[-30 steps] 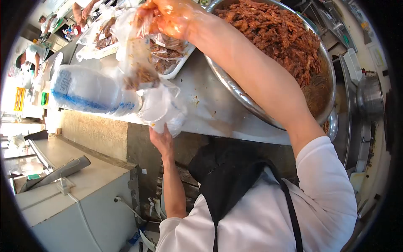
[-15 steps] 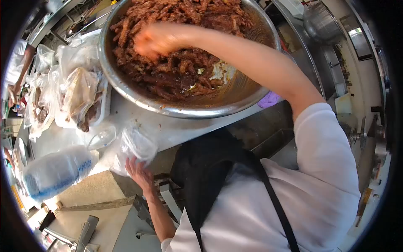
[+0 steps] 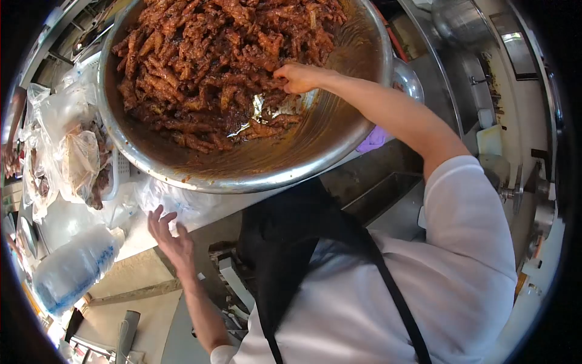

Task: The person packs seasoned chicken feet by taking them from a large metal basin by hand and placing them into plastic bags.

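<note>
A large steel bowl (image 3: 242,181) holds a heap of reddish-brown sauced pieces (image 3: 206,67) that look like chicken feet. My right hand (image 3: 300,79) is inside the bowl at the right side of the heap, its fingers curled at the pieces; what they grip is too small to make out. My left hand (image 3: 173,238) is raised near the table's front edge, its fingers apart and holding nothing. Just beyond it, a clear plastic bag (image 3: 173,199) lies on the table beside the bowl.
Filled plastic bags (image 3: 79,155) stand in a white basket (image 3: 121,173) left of the bowl. A roll of plastic bags (image 3: 76,267) lies at the lower left. Purple material (image 3: 373,139) shows below the bowl's right rim. Another person's arm (image 3: 15,127) is at the far left.
The view has swung toward the bowl. My right hand has gone from the filled bag into the bowl, then toward its right side. My left hand has let go of the clear bag.
</note>
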`<action>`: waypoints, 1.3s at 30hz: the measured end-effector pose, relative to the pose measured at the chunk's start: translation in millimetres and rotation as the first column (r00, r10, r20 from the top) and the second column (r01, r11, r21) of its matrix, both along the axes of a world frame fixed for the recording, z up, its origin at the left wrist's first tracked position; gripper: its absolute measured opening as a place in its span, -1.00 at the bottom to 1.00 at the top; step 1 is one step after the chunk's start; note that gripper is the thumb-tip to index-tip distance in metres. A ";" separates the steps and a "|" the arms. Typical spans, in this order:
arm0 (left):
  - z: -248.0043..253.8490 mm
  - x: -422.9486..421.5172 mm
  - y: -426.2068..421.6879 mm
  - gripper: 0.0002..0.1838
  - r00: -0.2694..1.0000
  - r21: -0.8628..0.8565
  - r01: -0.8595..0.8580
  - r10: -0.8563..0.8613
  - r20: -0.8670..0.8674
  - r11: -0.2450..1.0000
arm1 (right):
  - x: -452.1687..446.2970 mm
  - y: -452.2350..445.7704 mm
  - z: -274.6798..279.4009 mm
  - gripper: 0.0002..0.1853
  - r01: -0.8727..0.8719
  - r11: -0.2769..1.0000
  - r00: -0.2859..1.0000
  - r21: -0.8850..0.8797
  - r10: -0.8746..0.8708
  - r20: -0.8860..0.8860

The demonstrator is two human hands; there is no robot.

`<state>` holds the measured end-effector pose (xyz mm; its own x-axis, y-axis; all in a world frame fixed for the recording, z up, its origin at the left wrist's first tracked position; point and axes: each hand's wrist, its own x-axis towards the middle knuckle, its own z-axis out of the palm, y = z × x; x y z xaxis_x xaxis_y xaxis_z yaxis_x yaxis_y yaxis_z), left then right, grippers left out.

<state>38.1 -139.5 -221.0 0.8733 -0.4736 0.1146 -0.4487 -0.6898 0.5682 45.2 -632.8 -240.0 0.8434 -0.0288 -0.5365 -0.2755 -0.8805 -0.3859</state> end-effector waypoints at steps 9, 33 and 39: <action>-50.2 -23.7 -61.7 -0.68 0.873 -0.017 -0.421 0.410 0.263 0.907 | -10.1 43.9 -19.9 -0.47 -0.231 0.968 0.971 -0.101 0.223 -0.083; 11.6 -37.2 11.0 -0.69 0.742 -0.024 -0.668 0.664 -0.091 0.743 | -19.4 52.8 -27.5 -0.51 -0.482 0.856 0.820 -0.187 0.366 -0.439; -5.1 -43.5 31.0 -0.65 0.734 -0.100 -0.679 0.678 -0.051 0.728 | 2.5 92.0 -38.2 -0.42 0.118 0.983 0.983 -0.141 -0.136 -0.127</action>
<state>-5.4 -108.5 -226.1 0.9587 0.2595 0.1165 0.1217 -0.7445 0.6565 47.7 -540.8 -278.2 0.7479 -0.2094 -0.6299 -0.4301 -0.8757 -0.2195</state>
